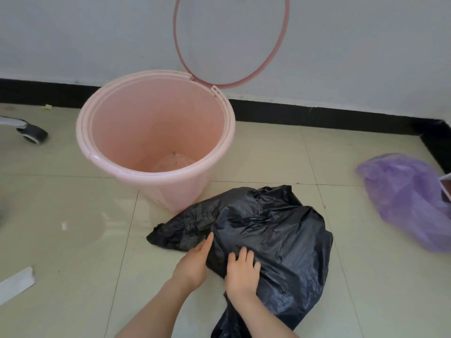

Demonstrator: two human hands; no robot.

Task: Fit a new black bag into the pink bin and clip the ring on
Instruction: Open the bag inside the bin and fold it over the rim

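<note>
The pink bin (136,164) stands empty on the tiled floor near the wall. Its darker pink ring (273,57) is hinged up at the bin's back rim and leans against the wall. A crumpled black bag (280,225) lies on the floor in front of the bin, to its right. My left hand (195,262) holds the bag's left edge, with the fingers tucked under the plastic. My right hand (242,272) presses on top of the bag with its fingers curled into the plastic.
A purple plastic bag (405,201) lies on the floor at the right. A chair caster (33,134) sits at the far left. A white strip (17,282) lies at the lower left. A black skirting board (317,115) runs along the wall.
</note>
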